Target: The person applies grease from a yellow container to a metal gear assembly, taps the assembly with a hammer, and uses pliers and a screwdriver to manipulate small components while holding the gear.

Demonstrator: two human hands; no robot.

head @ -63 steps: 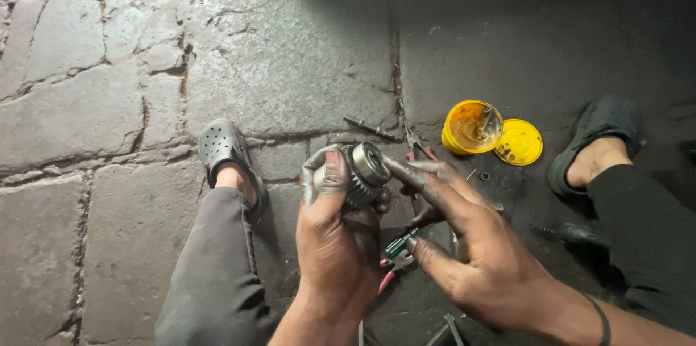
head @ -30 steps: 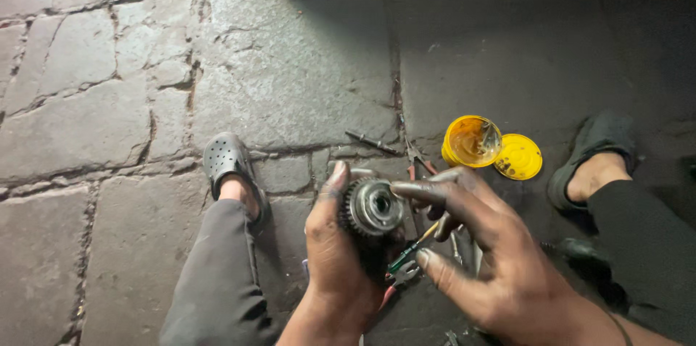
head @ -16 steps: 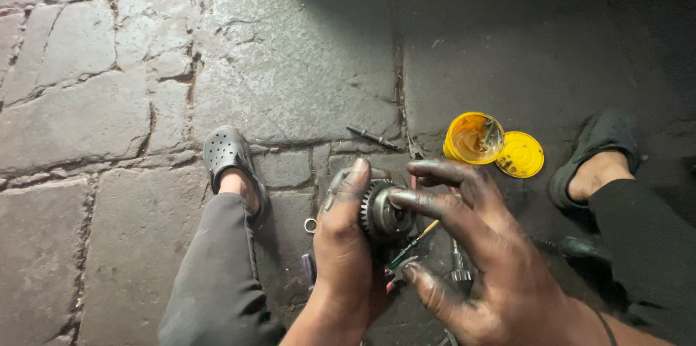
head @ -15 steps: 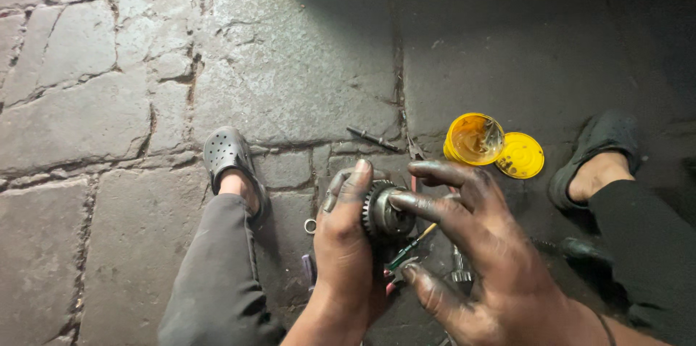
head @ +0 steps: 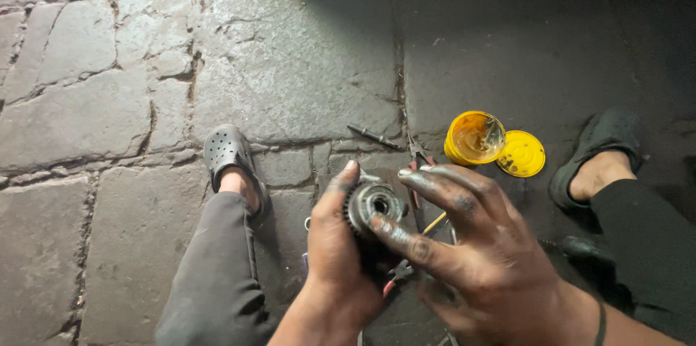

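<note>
**Gear assembly gripped in one hand, greased by the other**

Gear assembly (head: 371, 205), a round toothed metal part with a bright hub and a dark centre hole, sits low in the middle of the view, above the stone floor (head: 290, 78) between the person's knees. The left hand (head: 341, 259) rises from below with the palm turned inward, thumb stretched up along the left rim of the gear and fingers wrapped behind it, clamped on the part. The right hand (head: 471, 252) comes in from the lower right, palm down and coated in dark grease; its fingers are spread apart and curved, two fingertips pressing on the face and right edge of the gear, closed on nothing.

Counted: one gear assembly, two hands, two dark clogs (head: 228, 154) on the feet, one at each side. One open yellow tin (head: 473, 137) of grease stands on the floor beyond the right hand, and its one yellow lid (head: 520, 153) lies flat, touching its right side. One dark metal rod (head: 372, 136) lies left of the tin. One pair of red-handled pliers (head: 417, 154) lies between rod and tin. More small tools lie under the hands, too hidden to count.
</note>
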